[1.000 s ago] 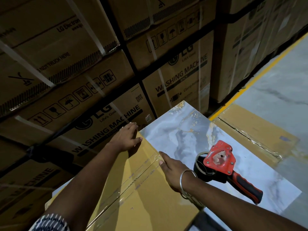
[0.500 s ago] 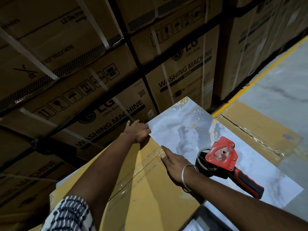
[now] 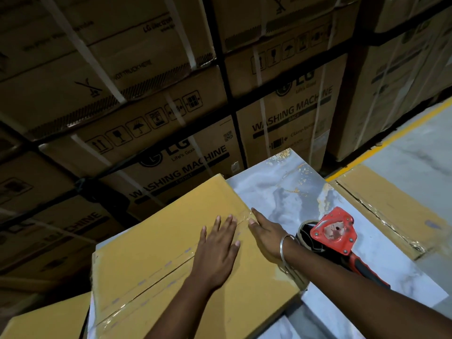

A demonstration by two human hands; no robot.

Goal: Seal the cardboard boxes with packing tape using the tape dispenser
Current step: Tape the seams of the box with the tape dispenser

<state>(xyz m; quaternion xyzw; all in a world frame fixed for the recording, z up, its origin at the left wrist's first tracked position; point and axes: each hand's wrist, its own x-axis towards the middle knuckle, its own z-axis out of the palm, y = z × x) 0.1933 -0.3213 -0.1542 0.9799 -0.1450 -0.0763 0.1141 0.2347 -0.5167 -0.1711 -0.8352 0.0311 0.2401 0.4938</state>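
A yellow-brown cardboard box [image 3: 151, 260] lies on a marble-patterned table [image 3: 281, 189], with a strip of clear tape [image 3: 156, 277] along its middle seam. My left hand [image 3: 217, 250] lies flat on the box top beside the seam, fingers straight and spread. At the box's right edge, where the tape ends, my right hand [image 3: 266, 233] rests with straight fingers. The red tape dispenser [image 3: 335, 233] with its red-black handle lies on the table just right of my right wrist, held by neither hand.
Stacked washing machine cartons [image 3: 171, 113] with white straps fill the wall behind the table. Another taped box [image 3: 389, 204] sits to the right, below the table's edge. A second box [image 3: 49, 319] shows at bottom left. A yellow line [image 3: 391, 140] crosses the grey floor.
My left hand left the box's far corner and came back to lie flat on the top near the seam. The right hand stayed at the tape's end. The camera view shifted.
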